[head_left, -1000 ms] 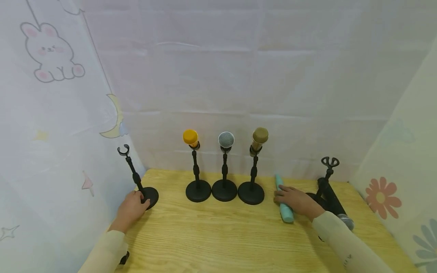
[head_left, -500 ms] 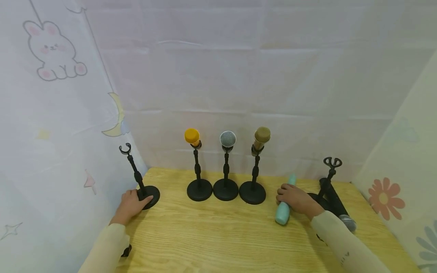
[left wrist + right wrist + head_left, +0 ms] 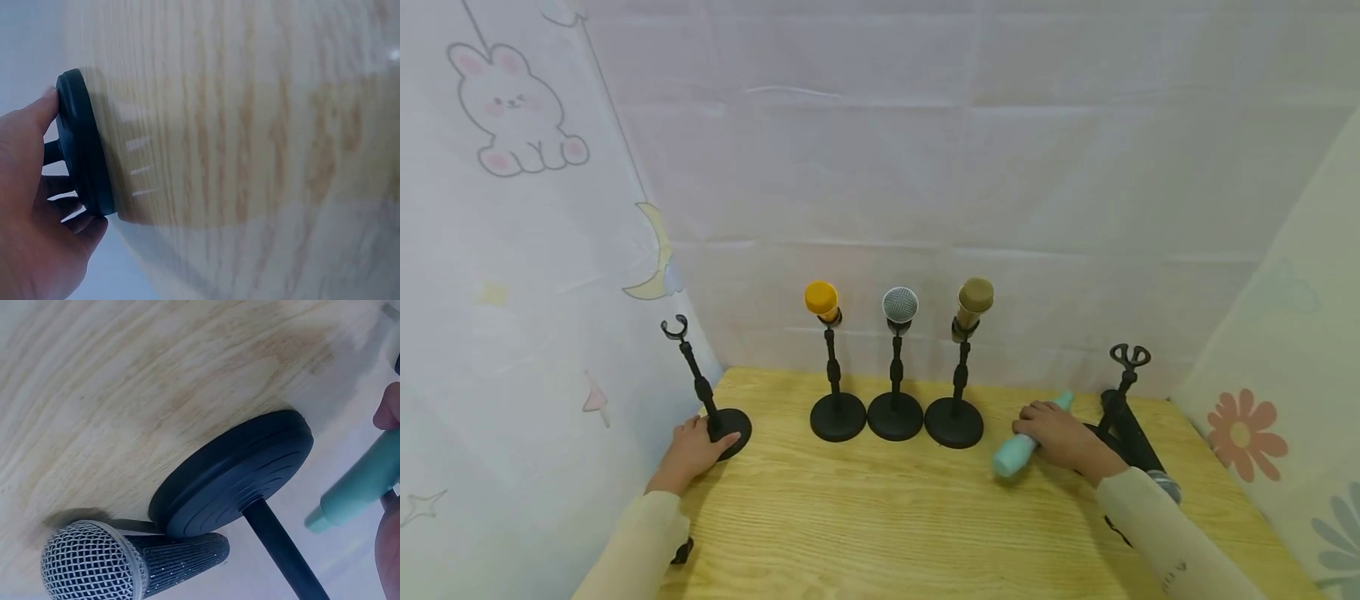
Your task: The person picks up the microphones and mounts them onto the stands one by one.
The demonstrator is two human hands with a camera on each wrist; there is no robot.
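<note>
My left hand (image 3: 687, 454) grips the round base of a black microphone stand (image 3: 734, 428) at the table's left side. In the left wrist view the thumb lies at one edge of that base (image 3: 84, 144), with the fingers curled round the other. The stand's clip holds nothing. Over on the right, my right hand (image 3: 1060, 435) holds a mint-green microphone (image 3: 1015, 456) round its middle, thick end toward the front left. Its narrow end (image 3: 350, 490) shows in the right wrist view, close to another black stand (image 3: 240, 472). A black microphone with a silver mesh head (image 3: 94, 562) lies against that stand's base.
Three stands in a row at the back middle bear an orange microphone (image 3: 822, 298), a silver-headed microphone (image 3: 900, 306) and a gold microphone (image 3: 975, 297). Printed cloth (image 3: 880, 167) hangs behind and beside the wooden table (image 3: 880, 517).
The mint-green microphone has turned in my right hand, its thick end swinging left and its narrow end right. My left thumb has settled onto the stand's base; the stand keeps its place.
</note>
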